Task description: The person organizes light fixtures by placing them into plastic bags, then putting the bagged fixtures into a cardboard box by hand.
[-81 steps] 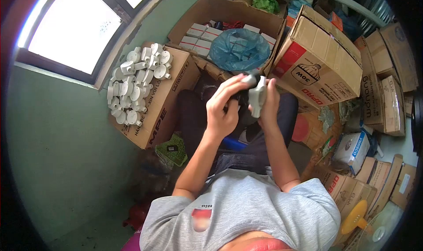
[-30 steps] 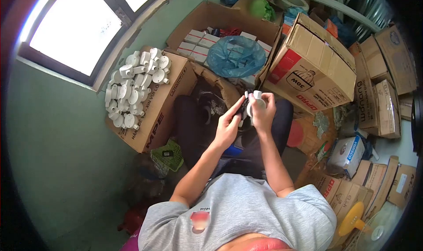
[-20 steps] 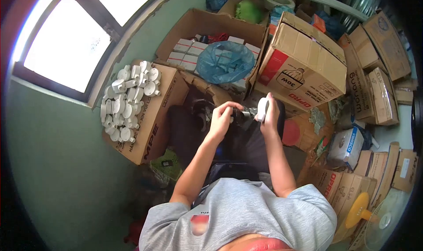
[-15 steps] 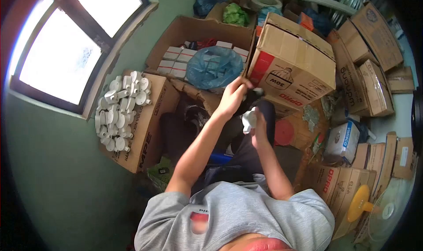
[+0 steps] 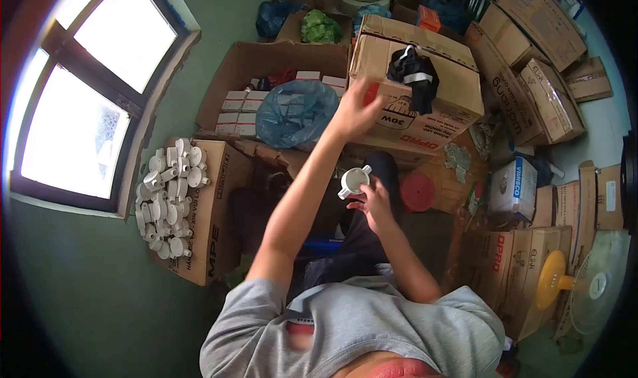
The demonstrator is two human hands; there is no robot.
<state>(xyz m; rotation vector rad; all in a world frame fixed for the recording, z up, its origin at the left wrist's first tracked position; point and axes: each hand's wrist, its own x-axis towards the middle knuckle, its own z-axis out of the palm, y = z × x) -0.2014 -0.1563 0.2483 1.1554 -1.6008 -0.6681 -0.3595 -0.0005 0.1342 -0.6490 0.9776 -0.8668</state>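
Observation:
My right hand (image 5: 373,205) holds a white round junction box (image 5: 355,181) above my lap, its open hollow side facing up and short spouts sticking out. My left hand (image 5: 362,112) is raised with fingers apart and nothing in it, in front of the large carton (image 5: 452,109). A crumpled black cloth item (image 5: 415,79) with a pale stripe lies over that carton's top edge, to the right of my left hand. At the left, many similar white junction boxes (image 5: 174,190) are heaped on another carton (image 5: 219,212).
An open carton (image 5: 229,66) beyond my left arm contains small white boxes and a blue plastic bag (image 5: 296,112). A red round object (image 5: 419,190) lies right of my knee. Stacked cartons (image 5: 525,105) and a yellow-hubbed fan (image 5: 551,280) stand along the right side.
My left hand has let go of the black cloth item, which now lies on the large carton. My right hand has turned the junction box so its hollow shows. The view has shifted slightly.

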